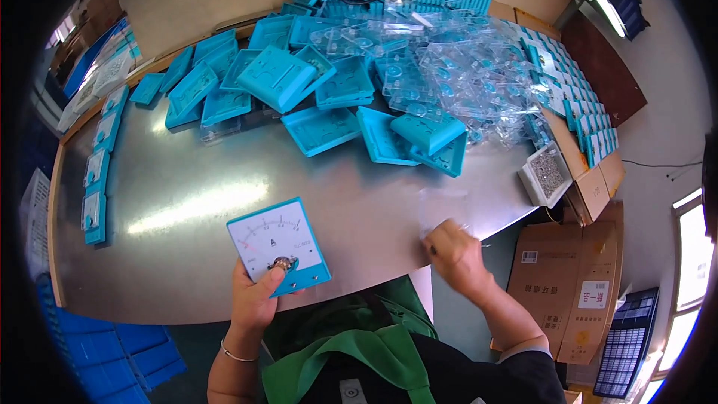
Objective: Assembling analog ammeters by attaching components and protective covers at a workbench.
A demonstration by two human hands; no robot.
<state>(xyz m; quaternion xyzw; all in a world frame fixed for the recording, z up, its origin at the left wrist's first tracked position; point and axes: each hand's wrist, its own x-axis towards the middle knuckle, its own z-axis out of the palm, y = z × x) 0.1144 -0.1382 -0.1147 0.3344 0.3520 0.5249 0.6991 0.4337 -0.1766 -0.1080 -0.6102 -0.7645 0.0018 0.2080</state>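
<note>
My left hand (258, 295) grips an ammeter (258, 236) from below, tilted slightly above the table's front edge. The meter has a teal base and a white dial plate with a curved scale, and my thumb presses by the round metal part low on its face. No clear cover shows over the dial. Over the right part of the table edge my right hand (458, 258) is closed, knuckles up. A faint clear plastic piece (443, 206) lies just beyond its fingers; whether they hold it cannot be made out.
Teal cases (321, 131) and clear plastic covers (479, 67) are heaped at the back. Assembled teal units stand at the left (95, 206) and in rows at the right (591, 116). A white box of small metal parts (547, 173) sits by the right edge, above cardboard boxes (557, 277).
</note>
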